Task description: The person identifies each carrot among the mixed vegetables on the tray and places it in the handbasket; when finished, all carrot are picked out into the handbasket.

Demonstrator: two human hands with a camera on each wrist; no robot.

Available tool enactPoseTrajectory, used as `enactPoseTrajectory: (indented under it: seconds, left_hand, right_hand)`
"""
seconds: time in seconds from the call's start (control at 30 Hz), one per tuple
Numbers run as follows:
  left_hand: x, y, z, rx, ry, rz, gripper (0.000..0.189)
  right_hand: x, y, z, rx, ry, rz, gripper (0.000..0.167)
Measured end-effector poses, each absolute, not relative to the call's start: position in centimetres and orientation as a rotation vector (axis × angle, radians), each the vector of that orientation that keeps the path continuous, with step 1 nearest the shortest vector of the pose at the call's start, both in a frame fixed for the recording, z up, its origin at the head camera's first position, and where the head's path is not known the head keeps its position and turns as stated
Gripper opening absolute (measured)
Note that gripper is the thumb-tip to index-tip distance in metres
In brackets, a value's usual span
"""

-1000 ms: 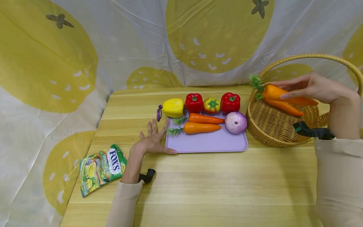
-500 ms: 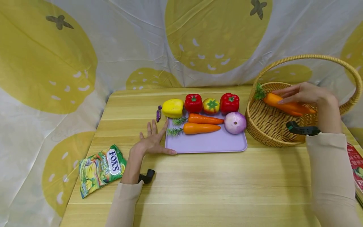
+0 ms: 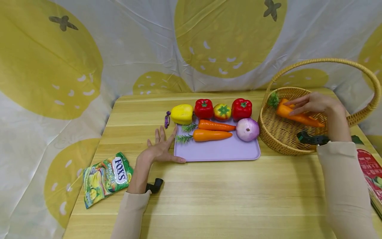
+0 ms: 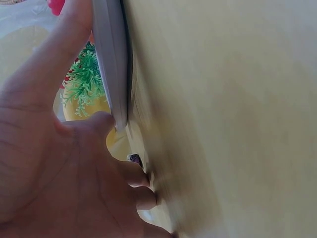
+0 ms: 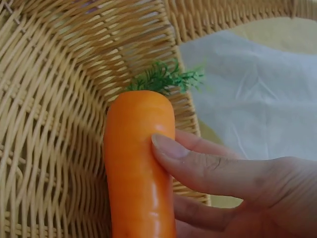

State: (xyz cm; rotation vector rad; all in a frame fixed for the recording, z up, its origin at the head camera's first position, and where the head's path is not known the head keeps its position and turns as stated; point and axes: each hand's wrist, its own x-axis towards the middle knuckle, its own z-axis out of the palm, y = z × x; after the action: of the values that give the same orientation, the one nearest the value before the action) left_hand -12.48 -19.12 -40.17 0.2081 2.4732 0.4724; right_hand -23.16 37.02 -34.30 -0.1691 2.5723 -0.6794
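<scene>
My right hand (image 3: 316, 103) pinches an orange carrot (image 3: 292, 111) with green leaves between thumb and fingers, inside the wicker basket (image 3: 271, 141). In the right wrist view the thumb presses the side of the carrot (image 5: 138, 163), and its leaves lie against the woven wall. Fingers spread, my left hand (image 3: 158, 149) rests at the left edge of a lilac tray (image 3: 221, 152), thumb at the near corner. On the tray lie two more carrots (image 3: 212, 135) and a purple onion (image 3: 247, 129). The left wrist view shows the tray rim (image 4: 111, 64) beside the thumb.
Along the tray's back are a yellow pepper (image 3: 182, 114), two red peppers (image 3: 204, 109) and a yellow-red tomato-like vegetable (image 3: 222, 111). A purple wrapped candy (image 3: 167, 120) lies left. A green Fox's bag (image 3: 108, 177) sits front left; a red package (image 3: 370, 169) stands right. The basket handle (image 3: 322, 60) arches up.
My right hand has moved down and left, lowering the carrot deeper into the basket over another carrot seen there earlier. The red package has come into view. The left hand stays put.
</scene>
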Motion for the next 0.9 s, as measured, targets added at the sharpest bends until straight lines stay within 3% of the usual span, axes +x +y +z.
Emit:
enactPoseTrajectory:
  seconds: [0.9]
  left_hand:
    - [-12.4,-19.2,-40.3,0.229,2.481,0.473,0.137]
  right_hand:
    - [-22.4,36.9,-37.3,-0.161,2.577,-0.794,0.052]
